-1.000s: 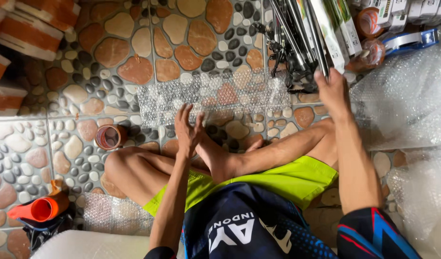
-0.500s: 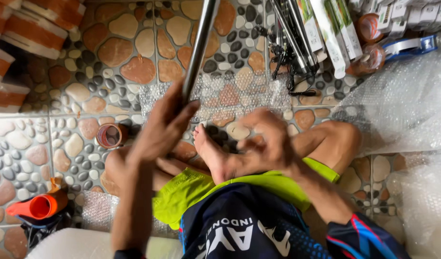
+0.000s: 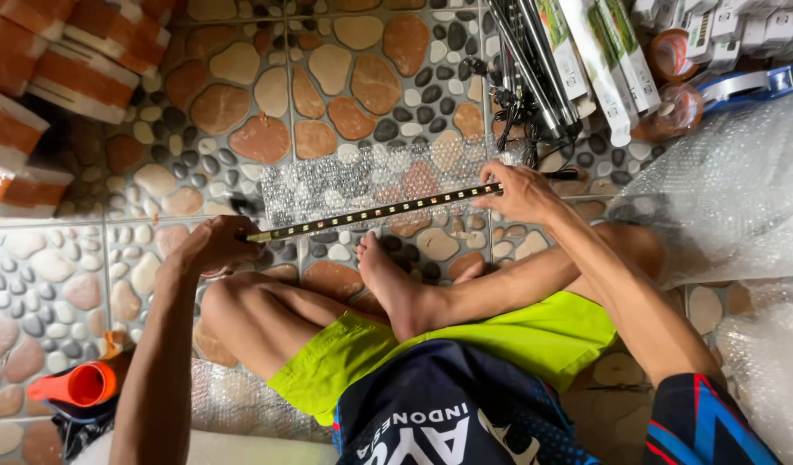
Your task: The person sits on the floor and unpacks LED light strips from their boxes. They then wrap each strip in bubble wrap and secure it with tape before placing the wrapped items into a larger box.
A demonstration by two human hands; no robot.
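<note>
While my left hand (image 3: 214,245) pinches its near-left end and my right hand (image 3: 519,191) its far-right end, the LED strip bar (image 3: 375,211) spans the bubble wrap sheet (image 3: 362,176) lengthwise.

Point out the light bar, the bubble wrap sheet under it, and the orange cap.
light bar (image 3: 375,212), head view, middle of the strip.
bubble wrap sheet (image 3: 345,181), head view, upper left area.
orange cap (image 3: 77,386), head view, open mouth.

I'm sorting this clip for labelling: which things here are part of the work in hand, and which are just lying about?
In hand:
left hand and right hand, one at each end of the LED light bar
bubble wrap sheet beneath the bar

Lying about:
orange cone
tape dispenser
bundle of light bars
bubble wrap pile
</note>
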